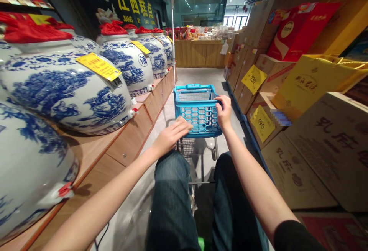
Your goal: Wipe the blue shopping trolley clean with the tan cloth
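Observation:
A blue plastic basket (pixel 198 118) with a honeycomb-patterned wall sits on a wheeled metal cart frame in front of my knees. My right hand (pixel 224 111) is closed around the basket's right rim near its back corner. By the basket's lower left corner is my left hand (pixel 174 131), palm down, its fingers together over a small tan cloth-like piece (pixel 180 119). Most of that piece is hidden under the fingers. Whether the left fingers touch the basket, I cannot tell.
Large blue-and-white jars (pixel 66 86) with red cloth tops line a wooden cabinet (pixel 126 147) on the left. Stacked cartons (pixel 304 174) and gift bags (pixel 314 78) border the right side. Ahead, a wooden counter (pixel 198 53) bears packaged goods. A thin pole (pixel 173 44) rises beside the basket.

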Demonstrator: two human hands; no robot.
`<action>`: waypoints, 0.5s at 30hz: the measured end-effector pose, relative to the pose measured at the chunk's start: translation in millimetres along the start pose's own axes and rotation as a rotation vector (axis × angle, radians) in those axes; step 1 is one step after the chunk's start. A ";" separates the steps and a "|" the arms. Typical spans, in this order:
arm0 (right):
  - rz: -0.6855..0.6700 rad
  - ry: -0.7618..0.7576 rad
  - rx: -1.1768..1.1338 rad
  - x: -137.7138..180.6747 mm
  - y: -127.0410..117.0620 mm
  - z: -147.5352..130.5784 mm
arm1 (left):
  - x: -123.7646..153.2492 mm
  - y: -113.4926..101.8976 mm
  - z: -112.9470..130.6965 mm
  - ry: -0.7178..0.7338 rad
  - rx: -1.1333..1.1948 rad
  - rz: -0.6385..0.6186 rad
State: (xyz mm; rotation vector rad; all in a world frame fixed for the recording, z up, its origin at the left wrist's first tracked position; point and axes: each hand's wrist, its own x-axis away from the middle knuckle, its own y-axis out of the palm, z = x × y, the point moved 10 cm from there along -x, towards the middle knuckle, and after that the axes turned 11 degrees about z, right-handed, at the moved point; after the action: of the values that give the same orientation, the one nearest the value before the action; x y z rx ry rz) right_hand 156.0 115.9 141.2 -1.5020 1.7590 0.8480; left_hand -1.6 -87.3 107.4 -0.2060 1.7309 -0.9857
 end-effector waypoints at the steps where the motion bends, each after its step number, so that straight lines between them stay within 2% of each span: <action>1: 0.003 0.002 -0.008 0.1 -0.3 0.1 | -7.6 -6.9 -14.1 -0.072 -0.022 0.049; 4: 0.012 -0.004 -0.023 0.1 -1.3 -0.5 | -12.8 -18.5 -51.8 -0.282 -0.059 0.221; 6: 0.010 -0.014 -0.028 0.2 -1.0 -0.6 | -1.1 -9.8 -56.0 -0.305 -0.027 0.255; 9: 0.010 -0.030 -0.038 0.3 -0.4 0.1 | 32.8 11.0 -41.3 -0.286 0.064 0.199; 11: 0.016 -0.041 -0.042 0.3 -0.7 0.8 | 54.2 17.5 -25.7 -0.256 0.125 0.138; 13: 0.019 -0.052 -0.040 0.3 -1.1 1.5 | 63.6 15.7 -14.9 -0.225 0.155 0.082; 15: 0.016 -0.058 -0.032 0.4 -1.2 1.8 | 56.1 4.4 -15.1 -0.205 0.157 0.086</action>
State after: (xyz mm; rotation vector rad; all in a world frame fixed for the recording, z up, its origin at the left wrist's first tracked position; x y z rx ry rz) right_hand 157.3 117.0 139.8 -1.4703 1.7250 0.9228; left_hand -35.8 -109.0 65.4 -0.1259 1.4580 -0.9965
